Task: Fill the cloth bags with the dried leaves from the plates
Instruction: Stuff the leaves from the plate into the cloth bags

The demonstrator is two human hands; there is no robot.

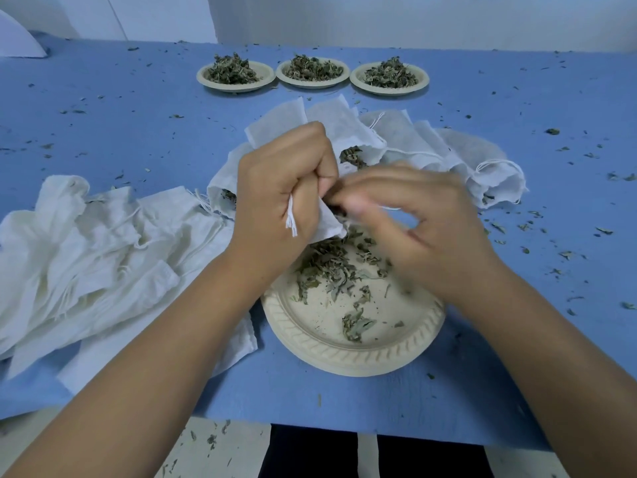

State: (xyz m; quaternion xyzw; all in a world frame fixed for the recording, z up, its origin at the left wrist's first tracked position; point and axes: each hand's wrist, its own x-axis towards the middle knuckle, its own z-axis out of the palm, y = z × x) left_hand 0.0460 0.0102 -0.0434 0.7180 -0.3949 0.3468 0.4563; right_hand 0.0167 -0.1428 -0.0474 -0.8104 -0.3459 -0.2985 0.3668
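Gripping a cloth bag (329,224) in a clamped fist, the left hand (286,188) is holding it just above the near plate (344,360) in the head view. Loose dried leaves (324,267) are lying on that plate. The right hand (424,222) is meeting the bag's mouth, but it is blurred, so its grip cannot be told. Three heaped plates (312,72) are standing far back on the table (120,132).

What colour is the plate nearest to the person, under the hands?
The nearest plate is pale beige with an embossed ribbed rim, seen best in the head view.
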